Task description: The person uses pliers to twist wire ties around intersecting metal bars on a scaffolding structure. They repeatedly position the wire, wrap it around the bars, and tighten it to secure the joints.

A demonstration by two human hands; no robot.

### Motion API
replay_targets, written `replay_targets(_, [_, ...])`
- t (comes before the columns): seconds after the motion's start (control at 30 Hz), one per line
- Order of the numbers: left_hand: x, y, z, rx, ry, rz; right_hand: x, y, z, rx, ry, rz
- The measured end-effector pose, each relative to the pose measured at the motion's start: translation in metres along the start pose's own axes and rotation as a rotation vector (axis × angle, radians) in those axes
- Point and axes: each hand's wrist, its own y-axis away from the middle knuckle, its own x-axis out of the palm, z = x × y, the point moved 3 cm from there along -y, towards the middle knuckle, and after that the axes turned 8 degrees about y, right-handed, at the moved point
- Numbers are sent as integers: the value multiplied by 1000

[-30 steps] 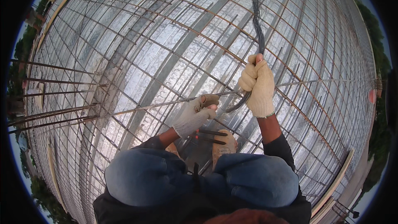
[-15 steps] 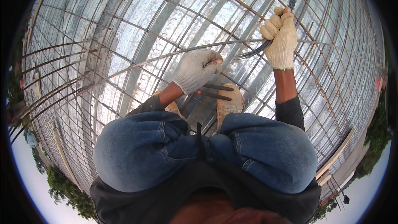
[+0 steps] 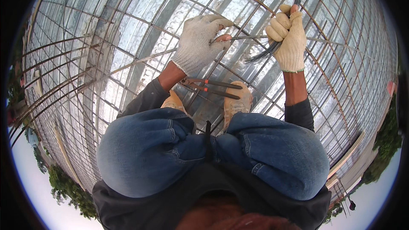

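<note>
My right hand (image 3: 287,38), in a cream knit glove, is closed around a bundle of thin dark tie wire (image 3: 262,55). The wire's loose ends fan out toward the left, and the rest rises above the fist. In a greyer glove, my left hand (image 3: 201,42) is over a long rebar (image 3: 157,54) that crosses the mesh. Its thumb and forefinger are apart, with bare tips showing. Whether it touches the bar, I cannot tell. A pair of end-cutting nippers (image 3: 213,87) with dark handles and orange bands lies below that hand, the handles resting across my right shoe (image 3: 237,104).
I squat over a rebar mesh (image 3: 147,27) laid above shiny corrugated metal decking (image 3: 172,17). Several rusty bars (image 3: 55,51) stick out at the left. Timber strips (image 3: 347,155) run along the right edge, with trees (image 3: 68,191) beyond the deck.
My left hand has moved up and away from the wire ends, and its fingers have spread. More of the nippers now shows. My right hand keeps its grip on the wire bundle.
</note>
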Motion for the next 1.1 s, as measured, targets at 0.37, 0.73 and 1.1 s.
replay_targets(0.37, [46, -6, -8, 61, -224, 410, 10, 8, -7, 6, 146, -31])
replay_targets(0.73, [17, 8, 2, 169, -178, 299, -24, -14, 59, -194, -2, -70])
replay_targets(1.1, [-14, 84, 92, 61, -234, 196, -90, -13, 168, -490, 115, -469])
